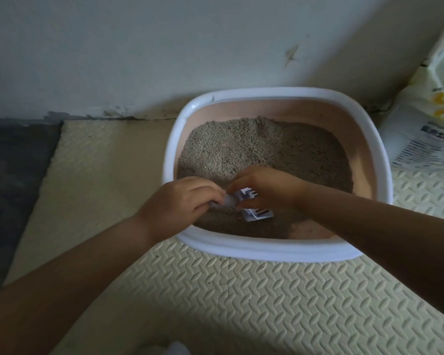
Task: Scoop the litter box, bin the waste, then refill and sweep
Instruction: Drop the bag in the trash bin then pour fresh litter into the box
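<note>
Cream foam matting (241, 303) w/ a pressed chevron tread is laid over the floor, and on it, centre-right of the frame, the litter box (274, 249) is set: white rolled rim, pinkish inner walls, far edge close to the wall. Grey-brown granular litter (241, 149) is held inside, heaped higher toward the upper left of the box & thinned at the lower right, where a bare pink patch of the base is exposed. At the near side of the box, approx. centre frame, a white slotted scoop (258, 213) is held low against the litter, its slots visible at the lower right of the hands. The left hand (180, 203) is seen reaching in from the lower left, fingers curled, w/ the scoop's rounded handle end pinched between thumb & fingertips. The right hand (262, 185) is seen reaching in from the right edge, fingers curled down over the scoop's mid part, which is gripped from above & mostly hidden. Both forearms are bare. Outward from the box, a white printed bag (426, 129) w/ yellow marks & dark text is stood at the right edge, just beside the box. A dark grey mat (16, 175) is seen at the left edge, beside the foam matting. The top of the frame is filled by a pale wall (139, 47) w/ a scuff mark & flaked paint along its base. A blurred white object (174, 348) is cut off at the bottom edge; what it is can't be told.
</note>
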Motion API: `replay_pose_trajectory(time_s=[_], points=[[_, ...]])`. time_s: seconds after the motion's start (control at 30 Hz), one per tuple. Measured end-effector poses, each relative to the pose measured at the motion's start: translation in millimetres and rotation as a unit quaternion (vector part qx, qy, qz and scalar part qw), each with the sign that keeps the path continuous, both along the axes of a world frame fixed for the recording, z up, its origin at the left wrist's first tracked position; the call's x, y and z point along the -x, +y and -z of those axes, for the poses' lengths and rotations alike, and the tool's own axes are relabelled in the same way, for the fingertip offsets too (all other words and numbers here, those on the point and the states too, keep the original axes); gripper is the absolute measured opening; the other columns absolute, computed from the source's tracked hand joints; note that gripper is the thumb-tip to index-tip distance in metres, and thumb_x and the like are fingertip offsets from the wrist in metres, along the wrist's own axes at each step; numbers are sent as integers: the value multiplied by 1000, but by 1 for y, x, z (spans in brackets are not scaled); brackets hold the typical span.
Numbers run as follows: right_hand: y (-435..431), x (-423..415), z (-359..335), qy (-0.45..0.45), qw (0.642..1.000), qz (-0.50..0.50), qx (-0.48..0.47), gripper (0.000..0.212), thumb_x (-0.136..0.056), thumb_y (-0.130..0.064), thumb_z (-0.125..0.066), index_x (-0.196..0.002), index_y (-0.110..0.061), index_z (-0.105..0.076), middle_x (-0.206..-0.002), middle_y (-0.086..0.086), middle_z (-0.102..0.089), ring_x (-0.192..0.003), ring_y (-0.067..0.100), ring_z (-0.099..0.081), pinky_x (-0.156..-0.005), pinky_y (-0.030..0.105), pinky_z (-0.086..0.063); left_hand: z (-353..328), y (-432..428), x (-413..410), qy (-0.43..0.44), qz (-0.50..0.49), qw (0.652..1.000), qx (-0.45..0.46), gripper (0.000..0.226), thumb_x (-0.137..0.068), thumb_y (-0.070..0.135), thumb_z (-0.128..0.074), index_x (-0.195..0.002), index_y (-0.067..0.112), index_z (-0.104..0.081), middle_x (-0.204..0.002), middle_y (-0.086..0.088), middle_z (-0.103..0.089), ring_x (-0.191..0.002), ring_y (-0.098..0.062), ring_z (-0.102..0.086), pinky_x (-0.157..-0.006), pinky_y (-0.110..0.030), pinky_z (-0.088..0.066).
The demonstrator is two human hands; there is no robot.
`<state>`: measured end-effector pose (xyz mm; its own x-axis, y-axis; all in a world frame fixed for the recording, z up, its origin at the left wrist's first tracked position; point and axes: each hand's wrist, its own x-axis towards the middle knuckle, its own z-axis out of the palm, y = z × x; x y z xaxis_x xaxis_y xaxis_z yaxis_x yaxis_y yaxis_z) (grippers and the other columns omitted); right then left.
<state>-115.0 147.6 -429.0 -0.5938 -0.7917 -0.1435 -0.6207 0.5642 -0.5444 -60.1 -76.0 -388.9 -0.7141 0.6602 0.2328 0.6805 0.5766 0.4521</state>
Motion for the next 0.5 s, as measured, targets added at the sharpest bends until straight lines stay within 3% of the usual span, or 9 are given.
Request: replay_pose_trajectory(time_s=[0.1,0.23,0.37,0.5], points=[[-12,-2,1,23,999,22,7,30,-84,-29,-67,-112,-18,-68,-97,3,-68,-93,23,-57,-79,37,-47,-1,-14,-1,1,-31,999,16,18,-85,14,-60,-101,14,-69,-105,1,-69,-96,-10,-62,-81,-28,-51],[-37,7,-6,70,995,66,32,23,-85,-27,-64,-107,-21,-69,-91,-1,-68,-87,20,-55,-72,33,-43,-9,-40,3,-22,-151,988,27,36,-81,40,-62,-108,17,-69,-105,6,-67,-96,-5,-57,-85,-22,-45],[-80,21,-11,104,988,94,62,29,-88,-37,-59,-112,-22,-67,-99,-1,-69,-90,22,-59,-74,31,-47,-11,-65,22,-60,-270,961,-32,28,-79,13,-76,-106,15,-71,-97,3,-66,-84,-2,-58,-80,-5,-42],[-89,34,-18,95,978,164,86,40,-90,-35,-58,-126,-18,-58,-120,1,-63,-109,19,-56,-92,34,-46,-9,-86,45,-105,-340,931,-78,31,-82,10,-72,-101,33,-67,-91,6,-68,-81,-1,-63,-78,-11,-46]])
